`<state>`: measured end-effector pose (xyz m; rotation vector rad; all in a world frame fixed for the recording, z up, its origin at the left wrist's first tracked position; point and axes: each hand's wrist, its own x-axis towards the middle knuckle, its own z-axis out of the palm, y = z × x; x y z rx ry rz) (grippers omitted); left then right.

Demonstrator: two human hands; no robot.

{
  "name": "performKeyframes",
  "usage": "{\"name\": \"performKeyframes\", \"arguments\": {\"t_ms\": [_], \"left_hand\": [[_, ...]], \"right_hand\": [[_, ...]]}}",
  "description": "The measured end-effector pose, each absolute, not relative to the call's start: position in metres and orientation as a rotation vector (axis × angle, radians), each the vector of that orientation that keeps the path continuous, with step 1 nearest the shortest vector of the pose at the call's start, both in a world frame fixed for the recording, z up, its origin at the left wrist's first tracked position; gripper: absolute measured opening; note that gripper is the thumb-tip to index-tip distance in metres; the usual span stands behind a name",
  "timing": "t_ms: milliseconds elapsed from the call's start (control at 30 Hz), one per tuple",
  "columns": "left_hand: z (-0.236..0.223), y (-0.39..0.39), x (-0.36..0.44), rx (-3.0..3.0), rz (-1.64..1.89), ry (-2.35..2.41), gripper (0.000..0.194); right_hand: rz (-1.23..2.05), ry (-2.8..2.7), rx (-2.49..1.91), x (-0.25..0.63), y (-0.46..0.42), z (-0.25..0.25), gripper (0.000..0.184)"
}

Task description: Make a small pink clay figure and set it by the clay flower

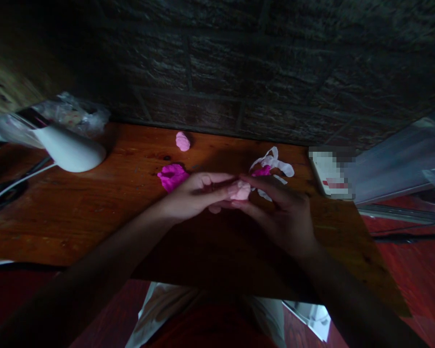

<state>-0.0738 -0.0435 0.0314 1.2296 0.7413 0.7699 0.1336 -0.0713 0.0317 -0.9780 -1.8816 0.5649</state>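
My left hand (194, 195) and my right hand (281, 212) meet above the middle of a wooden table (94, 212). Between their fingertips they pinch a small pale pink lump of clay (242, 190). Both hands have their fingers closed around it. A bright magenta lump of clay (172, 176) lies on the table just left of my left hand. Another pale pink lump (182, 141) sits farther back near the wall. Behind my right hand lie white strips (275, 164) with a small magenta piece (263, 171) among them.
A white lamp base (70, 150) with a cable stands at the back left, crumpled clear plastic (74, 113) behind it. A dark stone wall (257, 72) closes the far edge. A white box (328, 174) lies at the right corner. Red floor shows to the right.
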Motion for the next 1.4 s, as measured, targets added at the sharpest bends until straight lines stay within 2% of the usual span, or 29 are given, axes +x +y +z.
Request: {"name": "performKeyframes", "arguments": {"t_ms": [167, 300, 433, 533, 733, 867, 933, 1000, 1067, 1133, 1233, 1400], "left_hand": [[0.030, -0.050, -0.069, 1.201, 0.745, 0.719, 0.037], [0.025, -0.052, -0.062, 1.142, 0.840, 0.611, 0.034], [0.017, -0.055, -0.055, 1.139, 0.950, 0.690, 0.039], [0.016, -0.058, -0.049, 1.235, 1.065, 0.762, 0.043], [0.027, -0.056, -0.047, 1.353, 1.132, 0.688, 0.034], [0.032, -0.046, -0.057, 1.115, 1.208, 0.707, 0.039], [0.035, -0.041, -0.063, 0.978, 1.356, 0.750, 0.042], [0.039, -0.036, -0.066, 0.889, 1.405, 0.807, 0.048], [0.042, -0.034, -0.068, 0.820, 1.335, 0.868, 0.054], [0.043, -0.032, -0.069, 0.763, 1.251, 0.897, 0.062], [0.040, -0.029, -0.069, 0.714, 1.217, 0.923, 0.066], [0.033, -0.023, -0.071, 0.683, 1.171, 0.865, 0.056]], "right_hand": [[0.345, -1.957, -0.921, 0.134, -0.073, 0.034, 0.027], [0.223, -1.972, -0.866, 0.134, -0.070, 0.029, 0.025], [0.079, -1.940, -0.844, 0.128, -0.068, 0.022, 0.023], [-0.003, -1.899, -0.871, 0.119, -0.071, 0.019, 0.033], [-0.045, -1.935, -0.816, 0.104, -0.076, 0.017, 0.061], [0.036, -1.935, -0.777, 0.106, -0.086, 0.021, 0.066], [0.078, -1.945, -0.707, 0.108, -0.091, 0.024, 0.057], [0.157, -1.995, -0.624, 0.109, -0.094, 0.023, 0.035], [0.256, -2.049, -0.559, 0.108, -0.094, 0.021, 0.015], [0.325, -2.063, -0.541, 0.106, -0.093, 0.017, 0.004], [0.384, -2.060, -0.555, 0.104, -0.091, 0.013, 0.002], [0.483, -2.103, -0.643, 0.106, -0.092, 0.014, 0.016]]}}
